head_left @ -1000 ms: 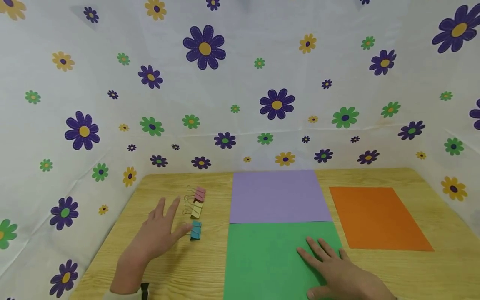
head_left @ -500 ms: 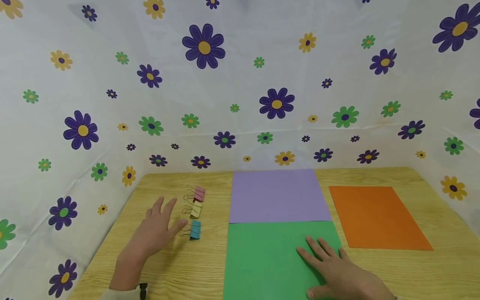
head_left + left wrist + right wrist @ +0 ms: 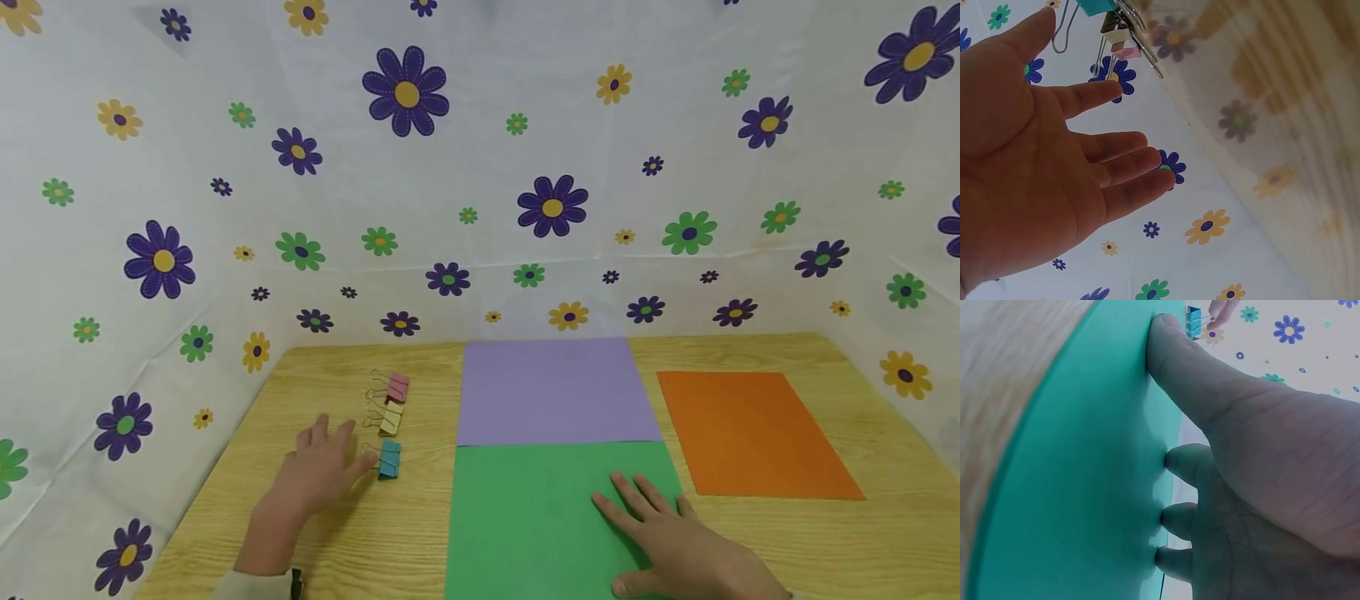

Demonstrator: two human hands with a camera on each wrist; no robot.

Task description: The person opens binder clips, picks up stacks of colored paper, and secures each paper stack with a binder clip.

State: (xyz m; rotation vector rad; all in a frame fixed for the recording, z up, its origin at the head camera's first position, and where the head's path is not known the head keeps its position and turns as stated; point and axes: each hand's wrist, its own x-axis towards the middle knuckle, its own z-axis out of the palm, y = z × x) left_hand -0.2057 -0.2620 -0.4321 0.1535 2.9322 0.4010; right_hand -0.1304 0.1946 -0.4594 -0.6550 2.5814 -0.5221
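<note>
Three binder clips stand in a column on the left of the table: a pink binder clip (image 3: 397,387), a yellow binder clip (image 3: 391,418) and a blue binder clip (image 3: 389,459). My left hand (image 3: 318,471) is beside them with spread fingers, its thumb tip at the wire handles of the blue clip. In the left wrist view the palm holds nothing. My right hand (image 3: 675,542) rests its spread fingertips on a green sheet of paper (image 3: 525,517). The right wrist view shows the thumb and fingertips pressing on that green sheet.
A purple sheet (image 3: 555,392) lies behind the green one, their edges meeting. To the right, an orange sheet (image 3: 757,433) lies slightly apart. The wooden table (image 3: 337,371) ends at a white flowered cloth (image 3: 480,167) at the back and sides.
My left hand first drew back slightly left from the blue clip, then moved a little right and nearer, its thumb again at the clip's handles. The right hand has stayed on the green sheet.
</note>
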